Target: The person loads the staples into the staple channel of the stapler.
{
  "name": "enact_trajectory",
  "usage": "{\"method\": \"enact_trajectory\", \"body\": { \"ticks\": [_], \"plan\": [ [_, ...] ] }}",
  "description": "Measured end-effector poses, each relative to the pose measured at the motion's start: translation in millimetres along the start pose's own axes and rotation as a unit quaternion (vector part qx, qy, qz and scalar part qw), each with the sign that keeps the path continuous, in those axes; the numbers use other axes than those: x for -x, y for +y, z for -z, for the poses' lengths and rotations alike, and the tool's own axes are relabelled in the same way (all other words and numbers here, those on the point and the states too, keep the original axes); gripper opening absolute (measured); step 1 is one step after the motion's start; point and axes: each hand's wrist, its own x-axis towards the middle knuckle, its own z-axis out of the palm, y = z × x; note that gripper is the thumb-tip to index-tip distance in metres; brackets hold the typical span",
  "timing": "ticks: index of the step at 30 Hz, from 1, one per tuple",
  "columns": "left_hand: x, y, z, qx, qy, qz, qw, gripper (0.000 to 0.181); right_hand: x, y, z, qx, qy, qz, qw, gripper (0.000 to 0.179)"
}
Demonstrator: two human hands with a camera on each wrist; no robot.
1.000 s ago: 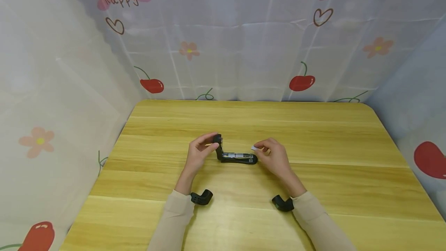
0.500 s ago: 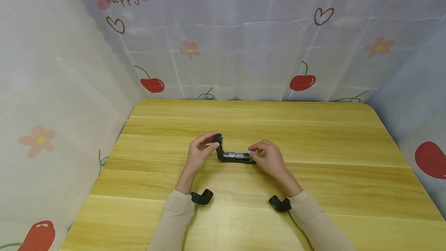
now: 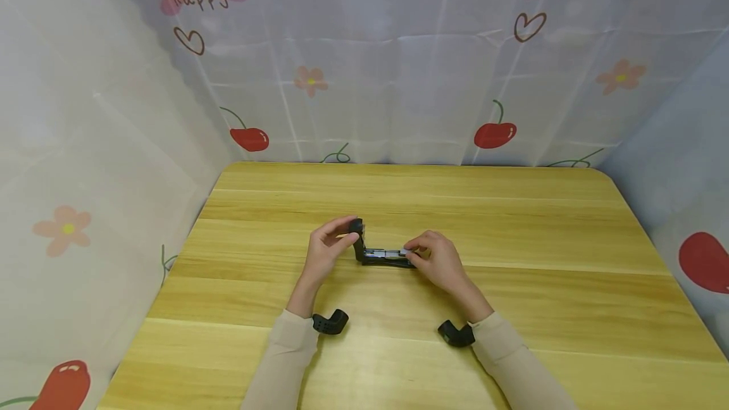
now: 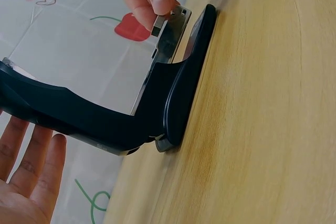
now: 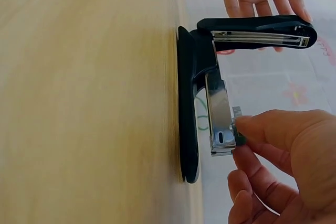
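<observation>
A black stapler (image 3: 387,264) stands on the table, its top arm (image 5: 252,24) swung up at a right angle to the base. Between thumb and fingers, my left hand (image 3: 324,249) holds the raised top arm near its end. My right hand (image 3: 442,260) pinches a small strip of staples (image 5: 237,112) at the front part of the metal magazine (image 5: 218,100). The right wrist view shows the strip's end sticking up above the magazine's open channel, while the thumb and fingertips cover the rest. Fingers of the left hand (image 4: 31,182) lie along the back of the top arm.
The wooden table (image 3: 512,207) stretches around the stapler. Printed curtains (image 3: 387,68) hang behind it and at both sides. A black wrist mount (image 3: 330,322) sits at the left cuff and another wrist mount (image 3: 457,334) at the right cuff.
My right hand has moved left and slightly down, bringing the staple strip from beside the stapler's front end onto the magazine. The left hand and stapler stay in place.
</observation>
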Motion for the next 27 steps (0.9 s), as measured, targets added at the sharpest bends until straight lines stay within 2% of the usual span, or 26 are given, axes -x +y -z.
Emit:
{"method": "enact_trajectory", "body": {
  "ticks": [18, 27],
  "plan": [
    [-0.3, -2.5, 2.1, -0.001, 0.000, 0.001, 1.0000, 0.038, 0.7, 1.0, 0.4, 0.000, -0.009, 0.010, 0.9999, 0.009],
    [-1.0, -1.7, 1.7, -0.001, 0.002, 0.005, 1.0000, 0.037, -0.1, 0.4, -0.1, 0.002, -0.012, 0.002, 0.9999, 0.008]
  ]
}}
